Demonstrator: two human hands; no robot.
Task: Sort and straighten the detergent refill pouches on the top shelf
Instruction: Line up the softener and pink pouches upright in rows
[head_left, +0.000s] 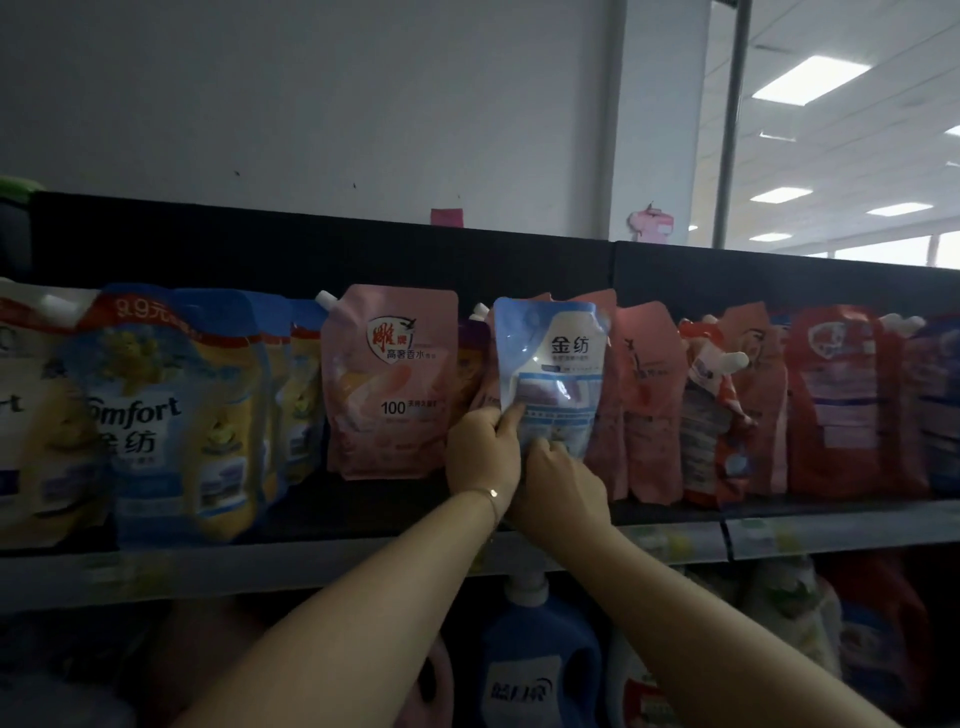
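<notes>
A blue and white refill pouch (553, 364) stands upright with its back side facing me, in front of the pink pouches on the top shelf (363, 558). My left hand (483, 452) grips its lower left edge, thumb on the face. My right hand (563, 488) holds its bottom right corner with the fingers curled behind. A pink pouch (389, 382) stands to the left. Blue and yellow Comfort pouches (171, 415) fill the far left. More pink pouches (649, 400) and red pouches (836, 400) lean to the right.
The shelf has a black back panel (467, 260) and price strips (675, 543) along its front edge. Below it stand detergent bottles, one blue (535, 660) under my arms. A white wall rises behind; ceiling lights show at upper right.
</notes>
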